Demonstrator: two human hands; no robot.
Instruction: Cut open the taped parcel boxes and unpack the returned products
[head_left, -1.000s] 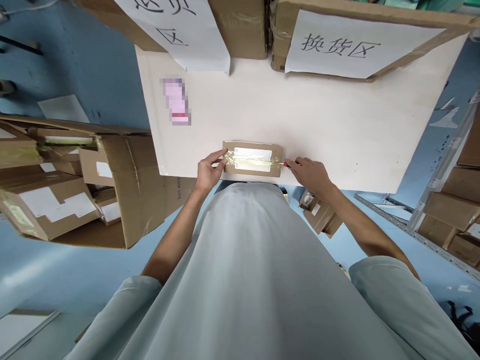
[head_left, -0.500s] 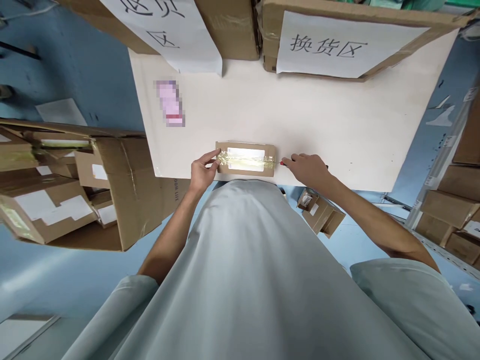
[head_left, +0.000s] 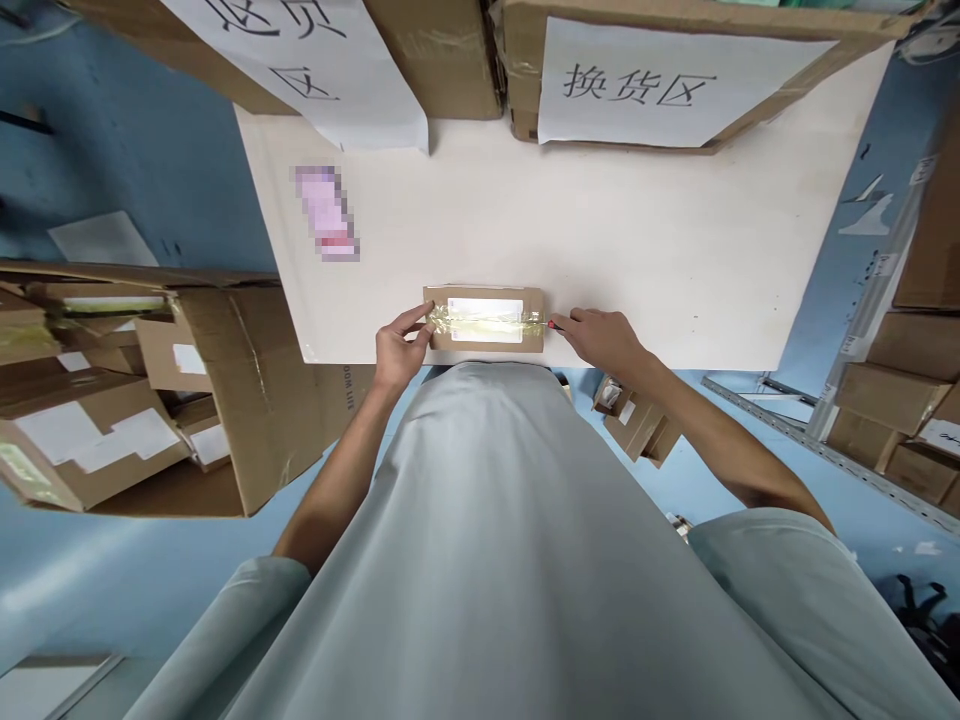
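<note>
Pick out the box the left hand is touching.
The small taped box at the near edge of the table: the left hand touches its left end, while neither hand touches the signed boxes beyond.

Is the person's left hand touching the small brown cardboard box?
Touching: in the head view, the left hand has fingertips on the box, at its left end.

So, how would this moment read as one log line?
left hand: at box, left end | right hand: holds tool by right end | box: taped, labelled, on table
</note>
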